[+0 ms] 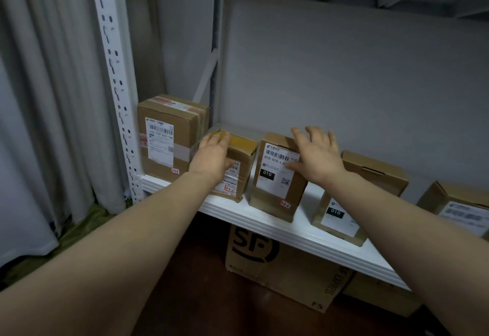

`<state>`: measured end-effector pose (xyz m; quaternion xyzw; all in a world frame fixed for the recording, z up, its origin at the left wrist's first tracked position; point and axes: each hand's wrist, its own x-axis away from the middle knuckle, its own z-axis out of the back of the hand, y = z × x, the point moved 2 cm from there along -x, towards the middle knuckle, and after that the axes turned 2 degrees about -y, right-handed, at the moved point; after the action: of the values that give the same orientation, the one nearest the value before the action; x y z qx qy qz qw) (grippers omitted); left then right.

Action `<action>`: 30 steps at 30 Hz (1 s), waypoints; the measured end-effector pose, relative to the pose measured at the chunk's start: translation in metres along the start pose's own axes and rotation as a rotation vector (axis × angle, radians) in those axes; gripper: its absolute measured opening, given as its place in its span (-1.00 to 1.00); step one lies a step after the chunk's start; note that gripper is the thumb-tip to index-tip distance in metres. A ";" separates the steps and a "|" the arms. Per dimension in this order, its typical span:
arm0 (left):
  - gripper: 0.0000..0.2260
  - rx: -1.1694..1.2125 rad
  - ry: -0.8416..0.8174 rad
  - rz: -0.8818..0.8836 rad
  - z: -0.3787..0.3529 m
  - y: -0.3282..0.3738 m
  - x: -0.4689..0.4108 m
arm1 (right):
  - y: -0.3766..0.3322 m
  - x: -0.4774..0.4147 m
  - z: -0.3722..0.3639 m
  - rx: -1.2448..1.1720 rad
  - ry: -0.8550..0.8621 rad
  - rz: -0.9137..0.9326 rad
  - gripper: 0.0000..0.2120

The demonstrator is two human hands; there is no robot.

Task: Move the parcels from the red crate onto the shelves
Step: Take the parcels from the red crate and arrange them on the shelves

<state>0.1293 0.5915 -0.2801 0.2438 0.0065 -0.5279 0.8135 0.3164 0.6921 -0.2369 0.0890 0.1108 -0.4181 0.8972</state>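
Note:
Several brown cardboard parcels with white labels stand in a row on a white shelf [264, 220]. My left hand [211, 154] lies flat on the top left corner of a small taped parcel [239, 171], fingers straight. My right hand [316, 154] is spread with straight fingers over the upper right of a tall parcel marked 010 [275, 185], thumb on its label. A bigger parcel [169, 137] stands at the shelf's far left. Another 010 parcel [341, 214] sits under my right forearm. The red crate is out of view.
A further parcel [457, 208] sits at the right edge. Under the shelf stands a large SF box [280, 264] on a dark floor. A white slotted upright [116, 92] and grey curtains border the left. Another shelf board hangs overhead.

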 end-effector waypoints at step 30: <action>-0.23 -0.028 0.279 -0.328 0.002 0.070 -0.004 | -0.011 0.006 0.018 -0.131 0.512 0.244 -0.37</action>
<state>0.1875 0.6168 -0.2505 0.2988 0.1660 -0.6142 0.7113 0.3140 0.6757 -0.2224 0.1461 0.3489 -0.2629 0.8876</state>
